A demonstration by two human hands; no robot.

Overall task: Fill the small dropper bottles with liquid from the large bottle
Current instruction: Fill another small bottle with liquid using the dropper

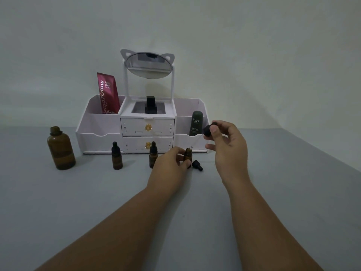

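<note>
A white organizer [99,126] is seen holding a "Glad2Glow" tube [108,93] and a "Kahf" bottle [196,123]. The uncapped large bottle [61,148] is stood far left. An open dropper bottle [188,156] is gripped by the left hand [170,163]; its dropper cap [208,130] is pinched by the right hand [228,145].

Table [195,222] near edge open; organizer [97,139] blocks far edge; loose cap [197,165] beside held bottle [188,155].

1. A home dressing corner: a white cosmetics organiser [101,132] with drawers and a cat-eared mirror [148,64].
2. A skincare tube [108,93] and dark bottle [196,123] stand in it.
3. Plain grey worktop [97,192], bare wall [254,55].
</note>
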